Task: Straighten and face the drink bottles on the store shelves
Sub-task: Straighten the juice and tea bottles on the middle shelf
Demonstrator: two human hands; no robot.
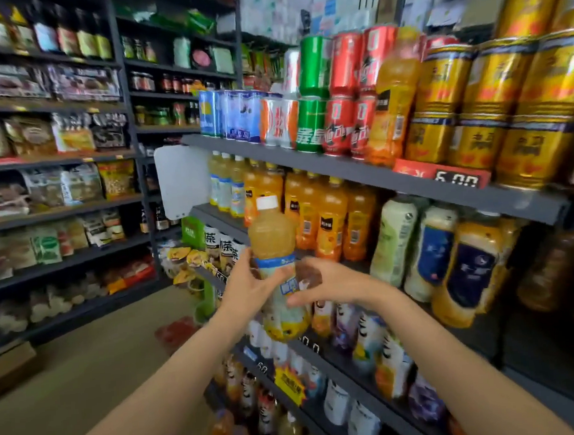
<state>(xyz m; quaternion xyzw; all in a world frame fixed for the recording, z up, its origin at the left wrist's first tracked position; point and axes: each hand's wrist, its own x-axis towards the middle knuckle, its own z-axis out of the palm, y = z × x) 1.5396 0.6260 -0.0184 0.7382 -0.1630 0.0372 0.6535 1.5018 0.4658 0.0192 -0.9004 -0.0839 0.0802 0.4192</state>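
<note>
A pale yellow juice bottle (274, 241) with a white cap and a blue-and-white label is held upright in front of the drink shelves, off the shelf. My left hand (246, 283) grips its middle from the left. My right hand (320, 284) wraps round the label from the right, fingers curled on the bottle. Behind it, on the second shelf (411, 184), stand similar pale bottles (224, 184) at the left end and a row of orange juice bottles (326, 215). One orange bottle (394, 93) stands among the cans on the shelf above.
Stacked drink cans (318, 94) and gold cans (493, 103) fill the top shelf. Tea bottles (442, 258) stand at the right of the second shelf. Lower shelves hold several small bottles (363, 333). Snack shelves (59, 197) line the aisle on the left, with bare floor (87, 381) between.
</note>
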